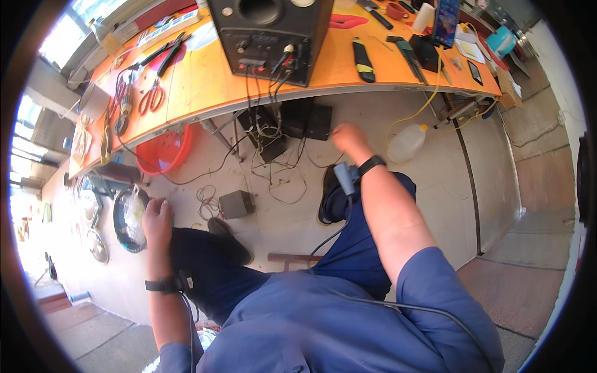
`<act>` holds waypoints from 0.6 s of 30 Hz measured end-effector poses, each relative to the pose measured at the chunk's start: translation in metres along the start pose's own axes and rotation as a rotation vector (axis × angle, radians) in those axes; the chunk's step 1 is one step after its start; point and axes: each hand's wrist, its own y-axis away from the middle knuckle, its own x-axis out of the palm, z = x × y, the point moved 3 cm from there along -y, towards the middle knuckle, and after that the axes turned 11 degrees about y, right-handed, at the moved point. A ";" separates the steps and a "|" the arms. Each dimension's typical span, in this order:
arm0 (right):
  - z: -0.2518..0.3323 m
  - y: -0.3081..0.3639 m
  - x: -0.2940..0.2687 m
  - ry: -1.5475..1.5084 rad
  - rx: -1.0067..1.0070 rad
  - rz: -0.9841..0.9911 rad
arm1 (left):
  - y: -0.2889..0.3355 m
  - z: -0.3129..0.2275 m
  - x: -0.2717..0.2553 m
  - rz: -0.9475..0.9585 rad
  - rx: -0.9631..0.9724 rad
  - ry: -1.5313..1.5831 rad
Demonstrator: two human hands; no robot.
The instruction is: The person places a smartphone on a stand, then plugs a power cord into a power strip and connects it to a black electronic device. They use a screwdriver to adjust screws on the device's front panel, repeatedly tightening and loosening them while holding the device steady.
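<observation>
Under the front edge of the table, my right hand (351, 140) is held out with its fingers curled together, just right of a black box (319, 122). Whatever it may pinch is too small to make out; a thin dark cable (320, 165) runs close below it. My left hand (157, 219) hangs loosely beside my left knee with its fingers slightly bent and apart, holding nothing. Next to it stands a dark round basin (138, 244) with a clear plastic bag (133, 211) inside. Dark boxes and tangled cables (272, 132) lie on the floor ahead of me.
A black speaker (273, 43) with plugged cables stands on the orange table (205, 81). Scissors (152, 99), pliers (171, 59), a yellow-black cutter (363, 59) and a phone lie around it. Below are a red basin (168, 152), a grey box (236, 204) and a plastic jug (407, 144).
</observation>
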 end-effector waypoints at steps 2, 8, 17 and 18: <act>-0.014 -0.022 -0.020 -0.111 -0.011 -0.177 | 0.001 0.003 -0.002 -0.012 0.005 -0.003; -0.034 -0.034 -0.036 -0.320 -0.052 -0.546 | 0.000 0.006 -0.001 -0.035 -0.024 0.008; -0.012 0.004 -0.048 -0.390 -0.322 0.060 | 0.005 0.008 -0.002 -0.123 0.012 -0.012; -0.015 0.015 -0.057 -0.500 -0.245 0.133 | 0.006 0.009 -0.002 -0.130 -0.010 0.018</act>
